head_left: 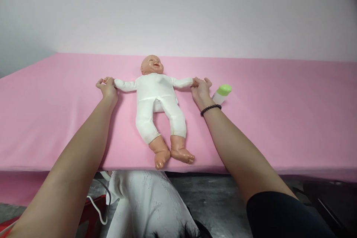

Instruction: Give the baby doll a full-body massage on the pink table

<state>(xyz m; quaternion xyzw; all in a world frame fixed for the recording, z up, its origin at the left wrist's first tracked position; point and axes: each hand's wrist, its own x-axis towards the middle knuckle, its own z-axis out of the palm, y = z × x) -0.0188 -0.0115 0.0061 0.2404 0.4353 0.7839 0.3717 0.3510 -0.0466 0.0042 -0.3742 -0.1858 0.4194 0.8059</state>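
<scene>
A baby doll (156,89) with a white cloth body lies on its back, its head toward the wall and its bare feet near the table's front edge. Both its arms are stretched out sideways. My left hand (108,88) is closed around the doll's hand on the left side. On the other side, my right hand (201,88) grips the doll's other hand and wears a dark bead bracelet (211,109) at the wrist. Just beyond that wrist stands a white bottle with a green cap (224,90), partly hidden by my arm.
A pink cloth (279,119) covers the table, which reaches back to a pale wall (178,11). Below the front edge are my white trousers (147,200), a red stool (93,212) and a white cable (97,210).
</scene>
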